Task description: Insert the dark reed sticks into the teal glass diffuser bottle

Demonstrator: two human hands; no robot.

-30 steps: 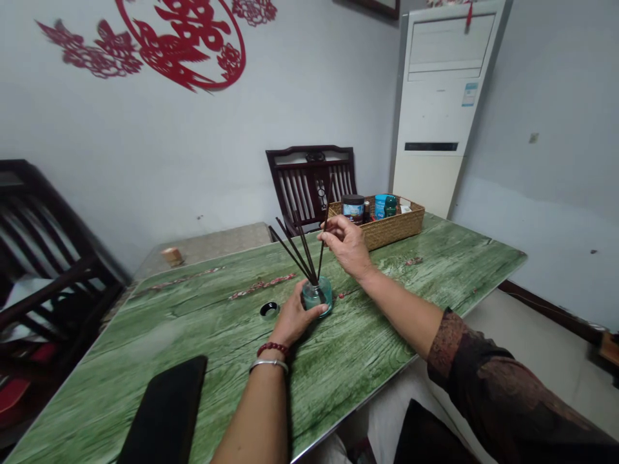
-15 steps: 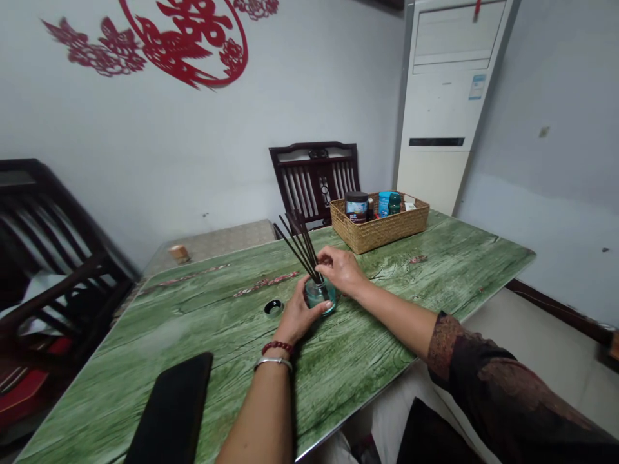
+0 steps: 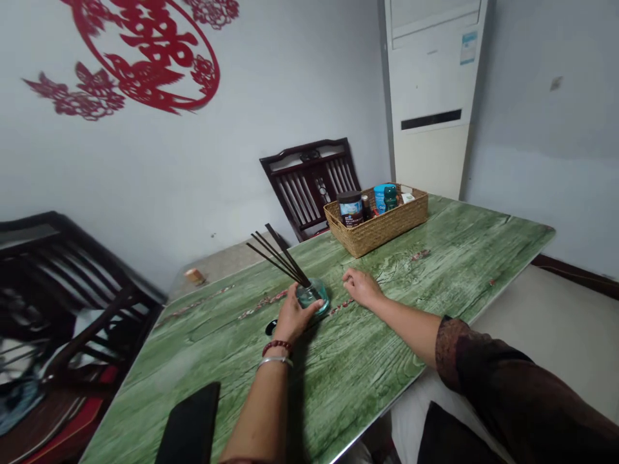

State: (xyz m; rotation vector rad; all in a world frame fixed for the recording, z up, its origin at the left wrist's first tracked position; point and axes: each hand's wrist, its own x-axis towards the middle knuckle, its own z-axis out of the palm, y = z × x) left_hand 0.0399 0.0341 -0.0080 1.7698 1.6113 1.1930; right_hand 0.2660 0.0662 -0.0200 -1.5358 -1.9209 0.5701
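A reed diffuser bottle [image 3: 317,295] of clear blue-green glass stands on the green table, and several dark reed sticks [image 3: 283,259] lean out of its neck to the left. My left hand [image 3: 296,314] is wrapped round the bottle's near left side, thumb across the front. To the right of the bottle, apart from it, my right hand [image 3: 362,288] rests at the tabletop with its fingers curled in; nothing shows in them. A small black cap [image 3: 271,327] lies beside my left hand, partly hidden by it.
A wicker basket [image 3: 382,233] with jars and bottles stands at the table's back. A black phone [image 3: 189,425] lies at the near left of the green marbled table [image 3: 464,251]. Dark wooden chairs [image 3: 314,183] stand behind and to the left; a small orange object [image 3: 195,276] sits beyond the back edge.
My right hand has left the sticks and moved right, down toward the table. The sticks now lean further left. My left hand stays on the bottle; the view has tilted.
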